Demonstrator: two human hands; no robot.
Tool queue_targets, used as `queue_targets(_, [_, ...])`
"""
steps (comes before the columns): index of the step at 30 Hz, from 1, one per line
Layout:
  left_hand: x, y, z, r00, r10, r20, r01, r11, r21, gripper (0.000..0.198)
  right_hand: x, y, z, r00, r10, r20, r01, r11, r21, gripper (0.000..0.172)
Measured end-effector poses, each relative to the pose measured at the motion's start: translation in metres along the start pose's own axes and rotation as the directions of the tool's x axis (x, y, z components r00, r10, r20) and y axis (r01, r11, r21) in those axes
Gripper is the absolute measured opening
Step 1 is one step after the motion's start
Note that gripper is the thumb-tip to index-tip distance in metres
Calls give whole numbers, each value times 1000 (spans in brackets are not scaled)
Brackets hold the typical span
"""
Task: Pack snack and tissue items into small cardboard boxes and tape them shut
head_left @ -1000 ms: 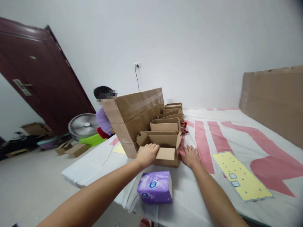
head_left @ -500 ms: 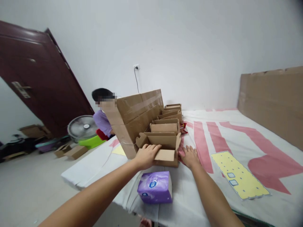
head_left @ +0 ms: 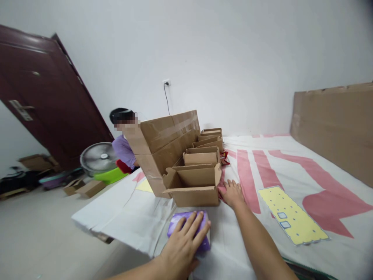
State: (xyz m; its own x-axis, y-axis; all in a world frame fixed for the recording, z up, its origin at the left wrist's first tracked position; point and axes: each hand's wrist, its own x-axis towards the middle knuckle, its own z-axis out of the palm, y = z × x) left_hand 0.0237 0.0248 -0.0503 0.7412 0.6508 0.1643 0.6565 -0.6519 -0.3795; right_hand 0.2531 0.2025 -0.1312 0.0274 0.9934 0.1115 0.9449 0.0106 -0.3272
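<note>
The left hand (head_left: 182, 243) lies flat on the purple pack (head_left: 189, 229) at lower centre of the frame, fingers spread over its top and not yet curled round it; the right hand (head_left: 233, 193) rests open, palm down, on the sheet (head_left: 131, 210) just right of the front box (head_left: 194, 184), its fingertips touching the box's right flap. To take the pack well, I judge the fingers should wrap over its far edge with the thumb under the near side — it looks soft, so a light grip will do, and a flat press alone would only slide it on the cloth. The right hand is well placed to steady the open box. Counted: one purple pack; one yellow card (head_left: 291, 216) at right of centre; a row of open boxes running back toward the wall — at least four, the far ones overlap and I cannot tell exactly; one big carton (head_left: 163, 144) left of the row; one fan (head_left: 97, 157) and one person (head_left: 124, 146) at mid left.
</note>
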Motion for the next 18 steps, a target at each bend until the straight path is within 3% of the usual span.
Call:
queue_targets(2, [0, -6, 17, 995, -99, 14, 98, 994, 56, 86, 0, 0, 0, 1000, 2, -4, -2, 1000, 1, 67])
queue_targets(5, [4, -23, 36, 989, -132, -70, 139, 986, 93, 83, -1, 0, -1, 1000, 2, -8, -2, 1000, 3, 66])
queue_targets(8, [7, -46, 50, 981, -72, -182, 90, 992, 92, 69, -1, 0, -2, 1000, -2, -10, 2, 1000, 3, 65])
queue_targets(13, [13, -81, 71, 940, 123, -317, -124, 992, 15, 57, -2, 1, -2, 1000, -7, -7, 7, 1000, 2, 64])
queue_targets(15, [16, -88, 76, 928, 128, -351, -145, 989, -22, 56, -2, 1, -2, 1000, -6, -1, 6, 1000, 2, 65])
queue_targets(18, [19, -88, 78, 938, 52, -343, -81, 994, -70, 61, -1, 2, -1, 1000, -3, 7, 3, 1000, 2, 65])
